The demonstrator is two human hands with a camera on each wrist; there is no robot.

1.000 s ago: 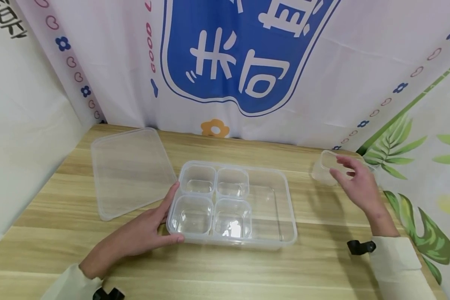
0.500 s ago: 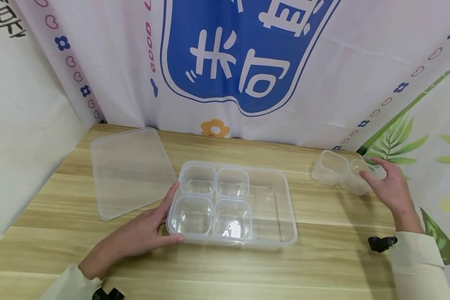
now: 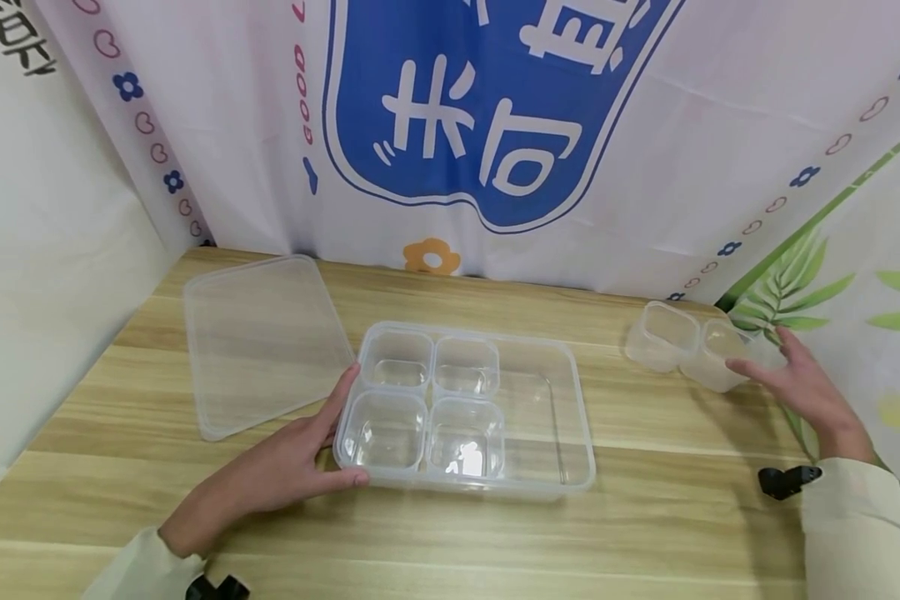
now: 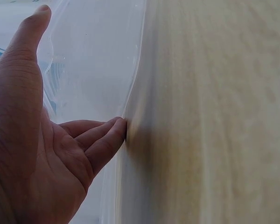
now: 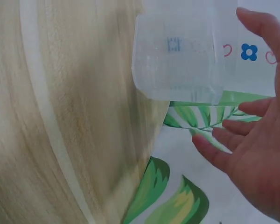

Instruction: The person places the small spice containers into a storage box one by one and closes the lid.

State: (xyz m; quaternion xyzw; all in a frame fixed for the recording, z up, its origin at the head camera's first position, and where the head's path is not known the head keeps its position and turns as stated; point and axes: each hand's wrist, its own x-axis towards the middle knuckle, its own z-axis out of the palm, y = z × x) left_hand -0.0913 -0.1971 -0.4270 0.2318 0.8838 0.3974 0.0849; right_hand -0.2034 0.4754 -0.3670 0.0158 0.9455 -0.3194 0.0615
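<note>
A clear rectangular plastic box [image 3: 543,425] sits on the table. Its left part holds several small square clear containers [image 3: 386,429], and its right part shows bare floor. At the box's left end rests my left hand [image 3: 285,467], fingers straight against the side, thumb near the front corner; the left wrist view shows the fingertips touching the wall low down. Over at the far right, my right hand [image 3: 810,392] is spread beside more small clear containers [image 3: 712,354]. In the right wrist view a gap shows between the hand and one container [image 5: 177,56].
A flat translucent lid [image 3: 266,346] lies at the back left, its right edge close to the box. Printed curtains [image 3: 450,208] hang behind the wooden table [image 3: 450,542] and along its sides. The right-hand containers stand near the table's back right corner.
My right hand has moved right, from above the left one of the far-right containers to beside the right ones, uncovering them. The left hand and the box have stayed in place.
</note>
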